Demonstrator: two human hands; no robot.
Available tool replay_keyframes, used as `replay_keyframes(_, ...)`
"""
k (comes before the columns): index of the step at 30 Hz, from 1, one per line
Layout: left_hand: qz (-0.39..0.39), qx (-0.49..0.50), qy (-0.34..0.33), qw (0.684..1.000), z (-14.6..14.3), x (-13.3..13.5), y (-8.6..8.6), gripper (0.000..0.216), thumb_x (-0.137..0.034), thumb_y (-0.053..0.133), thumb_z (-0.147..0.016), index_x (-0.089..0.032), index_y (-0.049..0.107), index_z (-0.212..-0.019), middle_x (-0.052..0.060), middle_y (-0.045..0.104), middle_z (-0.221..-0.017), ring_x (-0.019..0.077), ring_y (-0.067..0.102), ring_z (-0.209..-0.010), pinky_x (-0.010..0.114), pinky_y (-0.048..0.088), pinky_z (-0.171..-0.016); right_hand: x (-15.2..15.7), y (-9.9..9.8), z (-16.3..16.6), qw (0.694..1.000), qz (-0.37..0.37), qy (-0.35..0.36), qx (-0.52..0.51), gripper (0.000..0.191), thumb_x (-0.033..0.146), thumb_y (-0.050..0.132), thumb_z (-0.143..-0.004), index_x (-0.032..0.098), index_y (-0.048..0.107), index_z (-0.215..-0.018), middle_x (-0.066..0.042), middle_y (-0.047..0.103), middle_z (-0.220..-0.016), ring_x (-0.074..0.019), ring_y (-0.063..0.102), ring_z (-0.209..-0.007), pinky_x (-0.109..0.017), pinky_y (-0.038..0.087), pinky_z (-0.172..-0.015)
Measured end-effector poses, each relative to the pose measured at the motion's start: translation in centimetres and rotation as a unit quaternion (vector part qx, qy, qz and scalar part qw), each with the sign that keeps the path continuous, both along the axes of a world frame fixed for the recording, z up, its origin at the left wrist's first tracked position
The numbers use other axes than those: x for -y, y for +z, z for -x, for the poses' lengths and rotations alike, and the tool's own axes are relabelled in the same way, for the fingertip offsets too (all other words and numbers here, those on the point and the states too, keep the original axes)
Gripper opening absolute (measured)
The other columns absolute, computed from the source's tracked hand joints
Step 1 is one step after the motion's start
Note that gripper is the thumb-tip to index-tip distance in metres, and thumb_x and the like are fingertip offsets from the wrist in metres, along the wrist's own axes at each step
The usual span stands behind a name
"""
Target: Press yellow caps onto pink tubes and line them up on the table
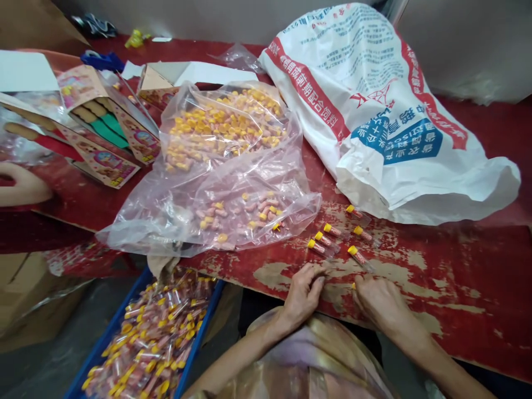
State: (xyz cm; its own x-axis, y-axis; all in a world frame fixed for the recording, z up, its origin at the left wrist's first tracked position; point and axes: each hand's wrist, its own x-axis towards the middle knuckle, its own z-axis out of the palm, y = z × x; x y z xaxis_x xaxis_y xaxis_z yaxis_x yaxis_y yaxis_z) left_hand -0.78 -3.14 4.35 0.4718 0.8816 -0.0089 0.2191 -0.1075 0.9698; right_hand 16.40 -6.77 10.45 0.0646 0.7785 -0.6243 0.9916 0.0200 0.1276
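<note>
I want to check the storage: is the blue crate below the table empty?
No, the blue crate is full of small tubes with yellow caps.

A worn red bench (436, 277) is shown. Clear plastic bags (224, 188), a white printed sack (374, 111), yellow-capped tubes (332, 238) and open cartons (103, 133) are laid on it.

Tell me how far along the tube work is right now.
Done: the blue crate below the table edge is heaped with wrapped tubes. In hand: left hand and right hand rest at six loose yellow-capped tubes; the right covers another. Left: the clear bags look well stocked.
</note>
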Motion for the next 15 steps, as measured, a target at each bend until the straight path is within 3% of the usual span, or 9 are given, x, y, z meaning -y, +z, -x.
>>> replay_keyframes(6, 0.036, 0.007, 0.006, 0.999, -0.3, -0.4, -0.6, 0.023, -0.018, 0.045, -0.088, -0.016, 0.066, -0.097, 0.003, 0.058, -0.076, 0.0132, 0.056, -0.072, 0.025, 0.045, -0.069, 0.3, -0.9, -0.7, 0.999, 0.019, 0.029, -0.025, 0.029, 0.015, 0.033, -0.093, 0.011, 0.061, -0.097, -0.016, 0.066, -0.09, -0.0298, 0.067, -0.08, -0.037, 0.049, -0.065)
replay_keyframes(11, 0.031, 0.009, -0.005, 0.999, -0.5, -0.7, -0.6, 0.022, -0.018, 0.046, -0.087, -0.015, 0.067, -0.092, 0.003, 0.057, -0.074, 0.0128, 0.055, -0.07, 0.023, 0.045, -0.064, 0.6, -1.3, -1.6, 0.999, 0.002, 0.011, -0.035, 0.025, 0.017, 0.038, -0.09, 0.011, 0.061, -0.098, -0.018, 0.065, -0.094, -0.0291, 0.066, -0.08, -0.033, 0.046, -0.063)
replay_keyframes(13, 0.057, 0.038, -0.001, 0.998, -0.4, -0.5, -0.7, 0.022, -0.018, 0.046, -0.086, -0.015, 0.067, -0.093, 0.003, 0.056, -0.074, 0.0112, 0.055, -0.064, 0.022, 0.045, -0.058, 1.0, -1.7, -2.6, 0.995, -0.029, -0.004, -0.097, 0.024, 0.021, 0.038, -0.091, 0.011, 0.061, -0.094, -0.016, 0.065, -0.089, -0.0261, 0.065, -0.077, -0.032, 0.046, -0.065)
replay_keyframes(15, 0.099, 0.085, 0.009, 0.991, 0.0, -0.3, -0.7, 0.023, -0.02, 0.046, -0.087, -0.014, 0.066, -0.096, 0.003, 0.056, -0.076, 0.0089, 0.053, -0.058, 0.021, 0.044, -0.053, 1.3, -2.1, -3.3, 0.972, -0.08, -0.03, -0.22, 0.029, 0.029, 0.036, -0.093, 0.014, 0.061, -0.093, -0.012, 0.065, -0.087, -0.0223, 0.064, -0.077, -0.031, 0.047, -0.068)
